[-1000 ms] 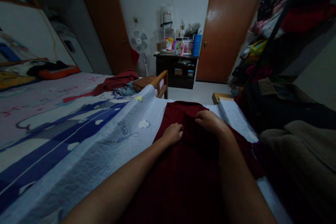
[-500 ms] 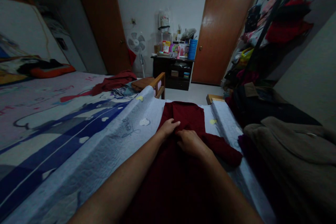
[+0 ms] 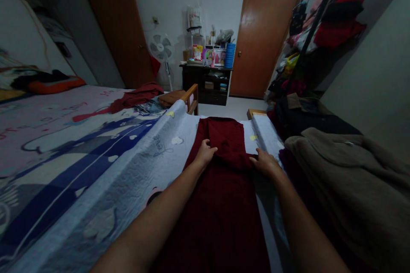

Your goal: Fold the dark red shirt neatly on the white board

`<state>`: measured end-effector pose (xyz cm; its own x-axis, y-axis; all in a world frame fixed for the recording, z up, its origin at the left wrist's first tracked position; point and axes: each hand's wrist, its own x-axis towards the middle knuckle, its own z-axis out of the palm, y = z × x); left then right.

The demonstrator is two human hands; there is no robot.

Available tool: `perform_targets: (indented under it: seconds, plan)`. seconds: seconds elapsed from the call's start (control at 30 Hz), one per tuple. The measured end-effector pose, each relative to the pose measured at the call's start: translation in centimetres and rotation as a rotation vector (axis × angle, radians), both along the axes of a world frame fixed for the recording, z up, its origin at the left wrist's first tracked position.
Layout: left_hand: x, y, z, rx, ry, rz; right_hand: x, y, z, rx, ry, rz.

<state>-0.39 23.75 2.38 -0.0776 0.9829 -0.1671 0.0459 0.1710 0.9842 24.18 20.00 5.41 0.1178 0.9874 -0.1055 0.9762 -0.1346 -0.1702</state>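
A long dark red garment (image 3: 224,204) lies lengthwise in front of me on the pale quilted bed cover. Its sleeve (image 3: 235,160) is folded across the body, under and between my hands. My left hand (image 3: 205,154) rests on the garment's left side, thumb and forefinger apart. At the right edge, my right hand (image 3: 267,164) pinches the folded sleeve between thumb and fingers. Part of a small pink and black thing (image 3: 154,194) shows beside my left forearm; I cannot make out what it is.
Thick folded grey-brown clothing (image 3: 352,166) is piled close on the right. A larger bed (image 3: 64,115) with a patterned sheet and loose clothes adjoins on the left. A wooden bed post (image 3: 192,96) rises at the far end, before a fan (image 3: 161,47) and a dark cabinet (image 3: 205,87).
The sleeve that stuck out to the right now lies folded over the garment. My right hand has moved right to its edge; my left hand stays near the same spot. The view has shifted slightly.
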Motion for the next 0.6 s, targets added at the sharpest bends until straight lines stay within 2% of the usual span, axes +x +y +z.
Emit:
perform_targets:
  seconds: [0.13, 0.27, 0.4, 0.6]
  plan:
    - [0.7, -2.8, 0.7, 0.009, -0.067, -0.141, -0.2, -0.7, -0.2, -0.033, 0.084, -0.007]
    - [1.0, -4.7, 1.2, -0.096, -0.021, -0.264, -0.3, -1.5, 0.4, -0.029, 0.194, 0.019]
    - [1.1, -5.8, 1.9, -0.164, -0.1, -0.219, -0.9, -3.0, 2.4, 0.035, 0.199, 0.096]
    - [0.9, -8.2, 3.0, -0.127, -0.406, -0.071, -3.9, -6.7, 6.3, 0.159, 0.208, 0.279]
